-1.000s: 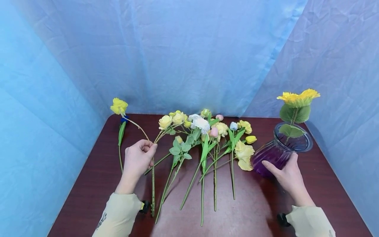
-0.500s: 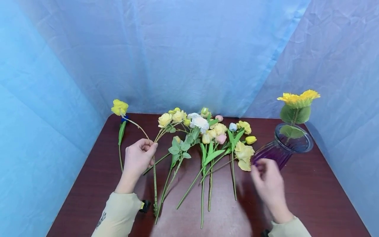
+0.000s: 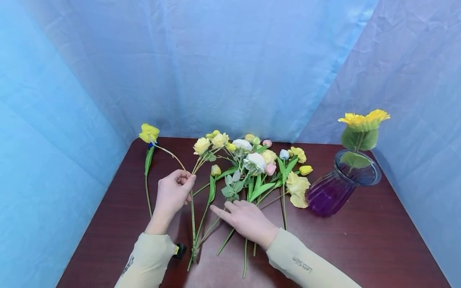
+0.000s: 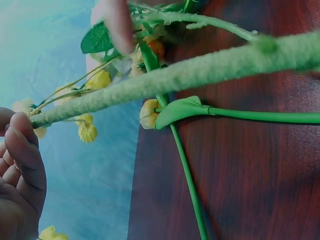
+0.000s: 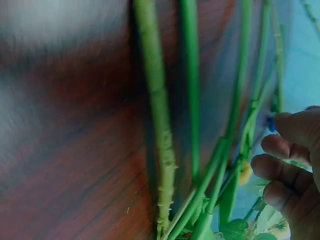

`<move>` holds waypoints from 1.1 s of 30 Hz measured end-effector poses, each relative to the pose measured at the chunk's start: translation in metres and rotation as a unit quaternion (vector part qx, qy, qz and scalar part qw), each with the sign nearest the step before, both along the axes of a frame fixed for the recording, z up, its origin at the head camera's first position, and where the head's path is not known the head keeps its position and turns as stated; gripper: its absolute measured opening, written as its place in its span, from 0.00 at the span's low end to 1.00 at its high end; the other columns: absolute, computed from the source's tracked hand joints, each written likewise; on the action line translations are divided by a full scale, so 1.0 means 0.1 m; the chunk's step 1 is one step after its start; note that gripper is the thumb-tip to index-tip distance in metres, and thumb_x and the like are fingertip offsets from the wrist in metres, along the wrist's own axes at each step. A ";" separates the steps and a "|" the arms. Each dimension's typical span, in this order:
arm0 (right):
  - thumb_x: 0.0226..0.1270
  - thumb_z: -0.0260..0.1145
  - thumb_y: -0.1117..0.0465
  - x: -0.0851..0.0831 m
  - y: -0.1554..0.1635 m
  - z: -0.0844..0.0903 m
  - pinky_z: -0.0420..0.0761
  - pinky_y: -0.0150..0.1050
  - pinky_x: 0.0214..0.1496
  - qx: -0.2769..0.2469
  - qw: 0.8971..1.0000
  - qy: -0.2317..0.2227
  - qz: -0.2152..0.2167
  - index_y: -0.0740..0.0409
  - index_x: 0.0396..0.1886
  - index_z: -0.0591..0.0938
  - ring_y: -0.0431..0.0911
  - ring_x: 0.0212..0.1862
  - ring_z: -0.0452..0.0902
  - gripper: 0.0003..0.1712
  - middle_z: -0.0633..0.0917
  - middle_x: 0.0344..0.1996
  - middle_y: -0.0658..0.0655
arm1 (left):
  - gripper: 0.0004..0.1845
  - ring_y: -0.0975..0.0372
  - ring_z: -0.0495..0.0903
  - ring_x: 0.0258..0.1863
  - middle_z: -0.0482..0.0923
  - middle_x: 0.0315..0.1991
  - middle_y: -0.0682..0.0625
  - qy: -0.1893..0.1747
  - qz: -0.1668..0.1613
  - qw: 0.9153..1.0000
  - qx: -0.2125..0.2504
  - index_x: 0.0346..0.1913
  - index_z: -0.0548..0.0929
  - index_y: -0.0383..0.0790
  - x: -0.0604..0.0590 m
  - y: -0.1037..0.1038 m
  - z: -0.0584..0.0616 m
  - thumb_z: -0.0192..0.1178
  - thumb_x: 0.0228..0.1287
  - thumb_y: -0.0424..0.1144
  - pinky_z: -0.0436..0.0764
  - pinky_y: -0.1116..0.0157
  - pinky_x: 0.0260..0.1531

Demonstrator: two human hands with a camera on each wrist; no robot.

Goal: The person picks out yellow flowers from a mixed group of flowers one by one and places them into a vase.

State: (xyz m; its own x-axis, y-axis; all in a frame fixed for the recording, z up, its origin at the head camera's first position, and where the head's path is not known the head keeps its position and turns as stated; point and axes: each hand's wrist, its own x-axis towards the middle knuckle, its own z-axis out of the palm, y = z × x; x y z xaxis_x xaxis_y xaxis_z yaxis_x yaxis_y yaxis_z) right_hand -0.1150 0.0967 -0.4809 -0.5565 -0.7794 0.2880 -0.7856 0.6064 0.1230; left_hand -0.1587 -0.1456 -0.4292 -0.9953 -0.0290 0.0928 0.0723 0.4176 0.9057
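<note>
Dark wood table (image 3: 378, 240) carries a purple vase (image 3: 329, 192) at 3 o'clock holding one sunflower (image 3: 363, 120). Loose flower stems (image 3: 252, 172) fan across centre. Left hand (image 3: 173, 194), 9 o'clock of the pile, fingers pinching a fuzzy stem (image 3: 192, 224). Right hand (image 3: 245, 218) lies on the stems, fingers extended, spread

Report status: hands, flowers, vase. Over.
Left hand grips a fuzzy stem. Right hand open, flat over the loose stems. Purple vase tilted, one sunflower in it.
</note>
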 end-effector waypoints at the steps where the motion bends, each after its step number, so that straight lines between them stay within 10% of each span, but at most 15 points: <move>1: 0.69 0.63 0.63 -0.02 -0.03 -0.02 0.78 0.37 0.36 0.014 1.000 0.006 -0.005 0.47 0.63 0.83 0.44 0.33 0.76 0.23 0.81 0.38 0.48 | 0.07 0.46 0.81 0.12 0.81 0.23 0.37 -0.001 -0.001 1.000 0.000 0.39 0.84 0.38 0.00 0.00 0.00 0.64 0.71 0.39 0.79 0.62 0.14; 8: 0.68 0.59 0.64 -0.09 -0.03 -0.11 0.75 0.37 0.35 0.014 0.998 0.060 -0.007 0.53 0.31 0.80 0.45 0.31 0.73 0.06 0.76 0.29 0.49 | 0.07 0.48 0.81 0.11 0.81 0.21 0.42 0.001 0.008 1.000 -0.010 0.37 0.84 0.39 -0.01 -0.05 -0.03 0.64 0.71 0.39 0.78 0.63 0.13; 19: 0.71 0.44 0.70 -0.04 0.31 -0.09 0.68 0.38 0.31 -0.073 0.988 0.137 -0.011 0.56 0.28 0.70 0.47 0.27 0.69 0.13 0.71 0.25 0.50 | 0.07 0.61 0.78 0.09 0.80 0.20 0.48 0.010 0.031 0.998 -0.049 0.37 0.84 0.38 -0.04 -0.21 -0.07 0.65 0.71 0.38 0.74 0.68 0.13; 33: 0.55 0.68 0.67 -0.06 0.54 -0.18 0.75 0.44 0.30 -0.083 0.992 0.006 -0.100 0.53 0.24 0.77 0.48 0.23 0.78 0.08 0.79 0.20 0.48 | 0.09 0.61 0.77 0.09 0.80 0.22 0.45 0.012 0.003 0.999 -0.029 0.38 0.84 0.37 -0.06 -0.24 -0.06 0.64 0.72 0.41 0.72 0.69 0.12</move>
